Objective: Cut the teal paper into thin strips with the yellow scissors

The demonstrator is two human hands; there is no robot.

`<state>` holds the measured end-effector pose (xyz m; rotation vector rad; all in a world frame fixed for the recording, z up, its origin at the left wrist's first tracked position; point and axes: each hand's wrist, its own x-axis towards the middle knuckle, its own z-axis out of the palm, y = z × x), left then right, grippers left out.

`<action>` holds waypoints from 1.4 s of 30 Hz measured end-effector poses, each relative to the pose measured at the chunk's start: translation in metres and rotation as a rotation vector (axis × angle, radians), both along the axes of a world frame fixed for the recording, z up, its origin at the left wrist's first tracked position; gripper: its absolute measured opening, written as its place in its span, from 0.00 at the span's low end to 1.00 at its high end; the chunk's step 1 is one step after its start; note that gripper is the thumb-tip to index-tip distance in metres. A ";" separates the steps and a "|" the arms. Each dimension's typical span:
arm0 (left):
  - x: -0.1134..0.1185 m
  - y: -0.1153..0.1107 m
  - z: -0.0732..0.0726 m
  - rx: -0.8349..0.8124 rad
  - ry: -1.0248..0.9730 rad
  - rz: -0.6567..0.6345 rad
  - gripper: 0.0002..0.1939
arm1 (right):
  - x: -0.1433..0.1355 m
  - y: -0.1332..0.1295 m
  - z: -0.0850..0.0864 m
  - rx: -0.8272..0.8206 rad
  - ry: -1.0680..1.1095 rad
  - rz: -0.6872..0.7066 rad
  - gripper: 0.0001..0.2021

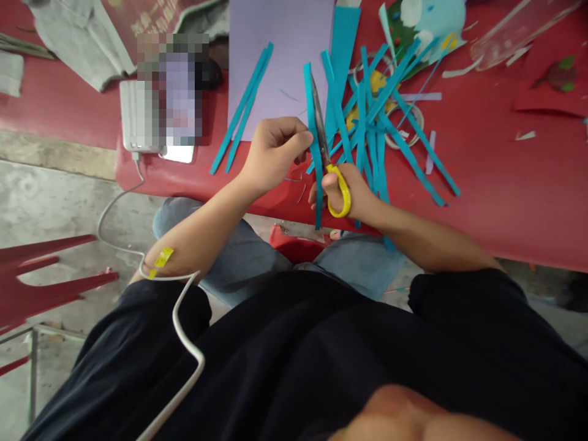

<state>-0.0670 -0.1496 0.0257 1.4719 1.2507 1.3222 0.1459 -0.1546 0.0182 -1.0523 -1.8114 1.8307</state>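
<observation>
Between finger and thumb, my left hand [278,150] pinches a blue paper strip [318,177] that hangs lengthwise toward me over the table edge. My right hand [351,187] grips a pair of scissors [339,193] by its yellow handles. The blades point away from me and lie along the strip's right side, looking closed or nearly so. Right of the scissors is a loose pile of blue paper strips [374,116]. Two more narrow blue strips [243,107] rest left of my left hand, partly on a lilac paper sheet [280,37].
A red-covered table [496,214] bears everything. Tape rolls [407,125] sit under the strips, near a wide blue paper piece [344,49]. At left are a white power bank [138,116] and its cable [122,190], which runs by my left arm. A clear plastic bottle [514,37] lies at far right.
</observation>
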 end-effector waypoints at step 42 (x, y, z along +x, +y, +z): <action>0.005 -0.003 -0.002 -0.039 -0.003 -0.035 0.19 | -0.006 0.004 0.011 0.029 0.053 -0.103 0.40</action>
